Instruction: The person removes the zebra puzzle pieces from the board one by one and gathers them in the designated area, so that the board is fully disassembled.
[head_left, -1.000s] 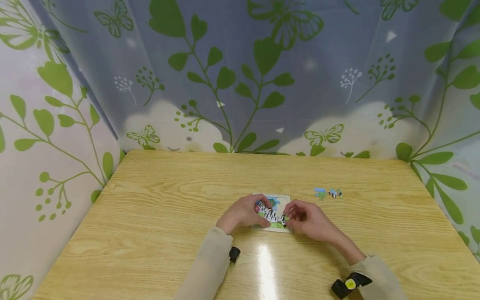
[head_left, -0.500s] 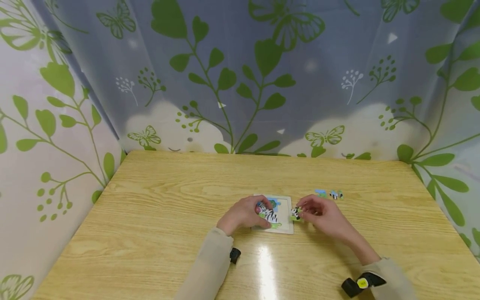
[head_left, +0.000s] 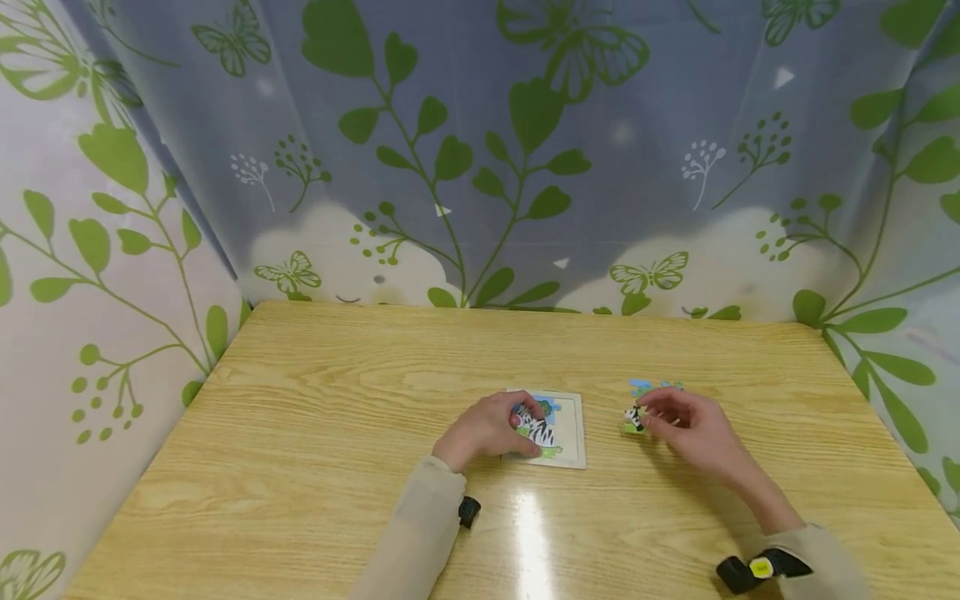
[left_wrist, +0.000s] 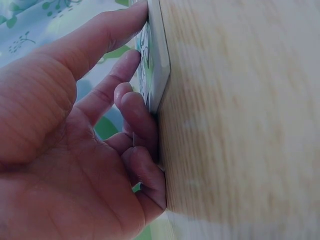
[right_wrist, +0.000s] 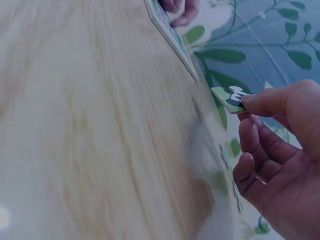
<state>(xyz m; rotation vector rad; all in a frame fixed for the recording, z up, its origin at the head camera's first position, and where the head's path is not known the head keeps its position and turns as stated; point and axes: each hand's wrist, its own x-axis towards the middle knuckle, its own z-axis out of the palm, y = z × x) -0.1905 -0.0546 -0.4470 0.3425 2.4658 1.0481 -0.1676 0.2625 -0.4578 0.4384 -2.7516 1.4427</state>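
Note:
A small puzzle board with a pale frame (head_left: 578, 433) lies on the table, zebra and tree pieces in its left part, its right part bare. My left hand (head_left: 486, 427) rests on the board's left side, thumb and fingertips on the pieces; the left wrist view shows the hand (left_wrist: 75, 125) at the frame's edge (left_wrist: 161, 75). To the right of the board, my right hand (head_left: 693, 425) pinches a green, black and white piece (head_left: 633, 418) between thumb and fingers. In the right wrist view that piece (right_wrist: 230, 101) is held above the table by the hand (right_wrist: 285, 165).
Loose blue and green puzzle pieces (head_left: 640, 386) lie on the table behind my right hand, partly hidden by it. A patterned curtain (head_left: 480, 150) stands along the table's back edge and both sides. Light glares on the wood (head_left: 531, 525) in front of the board.
My right hand has lifted the piece from the board's lower right and carried it rightward, close to the loose pieces. My left hand has stayed on the board.

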